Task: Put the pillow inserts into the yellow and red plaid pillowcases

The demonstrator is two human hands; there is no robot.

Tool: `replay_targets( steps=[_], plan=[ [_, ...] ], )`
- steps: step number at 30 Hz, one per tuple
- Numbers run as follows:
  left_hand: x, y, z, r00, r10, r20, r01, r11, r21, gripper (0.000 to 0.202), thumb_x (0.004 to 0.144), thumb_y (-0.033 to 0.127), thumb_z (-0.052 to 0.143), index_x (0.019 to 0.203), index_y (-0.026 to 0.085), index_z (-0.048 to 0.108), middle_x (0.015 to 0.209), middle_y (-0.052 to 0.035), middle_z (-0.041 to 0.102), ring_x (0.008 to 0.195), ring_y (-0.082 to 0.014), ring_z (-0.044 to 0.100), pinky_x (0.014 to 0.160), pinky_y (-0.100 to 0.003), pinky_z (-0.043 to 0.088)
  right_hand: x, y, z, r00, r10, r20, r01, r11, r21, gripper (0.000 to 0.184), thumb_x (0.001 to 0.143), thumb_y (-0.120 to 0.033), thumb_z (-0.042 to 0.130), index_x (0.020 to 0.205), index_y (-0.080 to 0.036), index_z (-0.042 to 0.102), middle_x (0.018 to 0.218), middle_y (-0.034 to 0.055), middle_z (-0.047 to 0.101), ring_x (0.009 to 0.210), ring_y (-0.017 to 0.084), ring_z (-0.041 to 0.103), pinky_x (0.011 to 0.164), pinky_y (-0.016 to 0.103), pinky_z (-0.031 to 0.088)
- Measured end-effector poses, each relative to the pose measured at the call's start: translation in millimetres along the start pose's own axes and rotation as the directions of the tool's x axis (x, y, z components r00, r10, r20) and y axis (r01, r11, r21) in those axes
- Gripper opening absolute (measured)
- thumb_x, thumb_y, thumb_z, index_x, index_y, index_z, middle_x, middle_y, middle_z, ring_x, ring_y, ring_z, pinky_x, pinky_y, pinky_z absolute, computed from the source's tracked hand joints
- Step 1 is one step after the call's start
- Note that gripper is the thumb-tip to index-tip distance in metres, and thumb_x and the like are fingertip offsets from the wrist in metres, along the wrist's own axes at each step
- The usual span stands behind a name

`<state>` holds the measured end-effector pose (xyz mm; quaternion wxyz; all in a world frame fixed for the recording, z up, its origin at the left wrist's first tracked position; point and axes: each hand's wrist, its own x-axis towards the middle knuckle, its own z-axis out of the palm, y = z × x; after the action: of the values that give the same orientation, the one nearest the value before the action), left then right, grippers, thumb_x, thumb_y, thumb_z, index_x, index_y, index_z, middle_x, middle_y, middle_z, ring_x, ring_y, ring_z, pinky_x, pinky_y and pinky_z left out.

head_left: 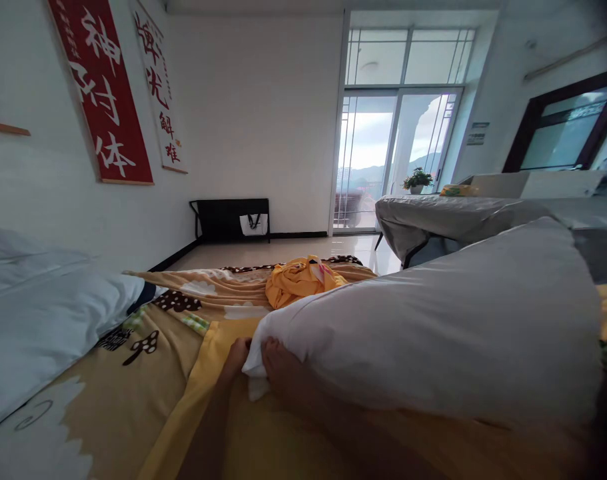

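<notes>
A large white pillow (433, 327) fills the right half of the head view, its narrow corner pointing left. My left hand (239, 357) grips the tip of that corner, with fingers partly hidden behind the fabric. Close beside it, my right hand (283, 367) is closed on the same end of the pillow. Under both forearms lies a smooth yellow cloth (183, 407), spread over a tan patterned blanket (178, 360). Just beyond the pillow's corner sits a crumpled orange-yellow cloth (298, 280).
Another white pillow or bedding (48, 320) lies at the left. A grey-covered table (433, 213) with a potted plant (417, 179) stands at the right back. A black folded frame (223, 220) leans by the far wall, left of a glass door (393, 153).
</notes>
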<state>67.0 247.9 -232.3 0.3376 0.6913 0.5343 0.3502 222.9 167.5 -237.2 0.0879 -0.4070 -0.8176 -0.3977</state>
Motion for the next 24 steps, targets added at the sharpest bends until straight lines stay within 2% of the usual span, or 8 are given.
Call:
replay_targets(
  steps=[3,6,8,12,16,20,24],
  plan=[
    [4.6,-4.6,-3.0,0.996,-0.010,0.089,0.012,1.000,-0.018,0.025,0.083,0.034,0.061,0.094,0.011,0.066,0.093,-0.0058,0.068,0.083,-0.0176,0.064,0.076,-0.033,0.052,5.9,-4.7,6.3,1.000,-0.022,0.019,0.023,0.996,-0.084,0.041,0.086,-0.015,0.042,0.120,0.001,0.059,0.122,0.0208,0.060,0.109,0.027,0.056,0.100,0.040,0.038],
    [6.0,-9.8,-9.2,0.993,-0.005,0.119,0.009,0.999,-0.037,0.026,0.073,0.032,0.060,0.081,0.010,0.069,0.079,-0.0072,0.071,0.077,-0.0197,0.065,0.070,-0.029,0.050,11.9,-12.4,9.7,0.997,-0.056,0.061,0.064,0.987,-0.146,0.037,0.083,-0.012,0.044,0.111,0.002,0.063,0.112,0.0221,0.064,0.102,0.029,0.058,0.097,0.043,0.040],
    [6.5,-13.3,-15.1,0.995,-0.006,0.096,0.010,0.999,-0.041,0.035,0.068,0.038,0.057,0.082,0.009,0.069,0.078,-0.0091,0.071,0.075,-0.0210,0.065,0.064,-0.028,0.048,16.6,-17.8,9.9,0.991,-0.090,0.099,0.105,0.980,-0.166,0.030,0.081,-0.010,0.047,0.101,0.001,0.066,0.101,0.0215,0.068,0.093,0.028,0.061,0.092,0.044,0.043],
    [8.3,-18.6,-26.1,1.000,-0.020,0.010,0.020,0.999,-0.033,0.046,0.062,0.049,0.053,0.081,0.009,0.066,0.070,-0.0096,0.067,0.066,-0.0205,0.062,0.055,-0.028,0.045,23.8,-21.2,6.1,0.989,-0.098,0.115,0.113,0.984,-0.138,0.019,0.080,-0.003,0.048,0.083,-0.007,0.066,0.079,0.0141,0.068,0.075,0.023,0.061,0.082,0.042,0.047],
    [9.3,-18.5,-31.5,0.999,-0.020,-0.027,0.019,1.000,-0.025,0.046,0.059,0.049,0.053,0.081,0.010,0.065,0.068,-0.0074,0.065,0.062,-0.0186,0.060,0.054,-0.027,0.044,25.7,-15.0,-1.7,0.981,-0.128,0.144,0.142,0.986,-0.087,0.019,0.080,0.000,0.045,0.080,-0.012,0.060,0.075,0.0105,0.066,0.070,0.020,0.057,0.069,0.037,0.047],
    [7.7,-13.7,-33.8,0.999,-0.003,-0.042,0.003,1.000,-0.010,0.042,0.062,0.043,0.049,0.083,0.012,0.066,0.072,-0.0084,0.067,0.068,-0.0197,0.063,0.058,-0.027,0.047,28.2,-6.0,-7.0,0.958,-0.189,0.215,0.176,0.981,0.076,0.019,0.080,0.000,0.045,0.079,-0.014,0.058,0.075,0.0089,0.066,0.069,0.017,0.057,0.065,0.033,0.045],
    [6.1,-6.6,-36.2,0.995,0.034,-0.093,-0.032,0.999,0.021,0.040,0.064,0.039,0.046,0.086,0.011,0.066,0.079,-0.0108,0.069,0.075,-0.0212,0.065,0.061,-0.028,0.047,34.1,23.0,-16.0,0.969,-0.130,0.211,0.108,0.988,0.113,0.013,0.085,-0.009,0.048,0.080,-0.014,0.059,0.078,0.0085,0.067,0.073,0.018,0.058,0.063,0.032,0.044]
  ],
)
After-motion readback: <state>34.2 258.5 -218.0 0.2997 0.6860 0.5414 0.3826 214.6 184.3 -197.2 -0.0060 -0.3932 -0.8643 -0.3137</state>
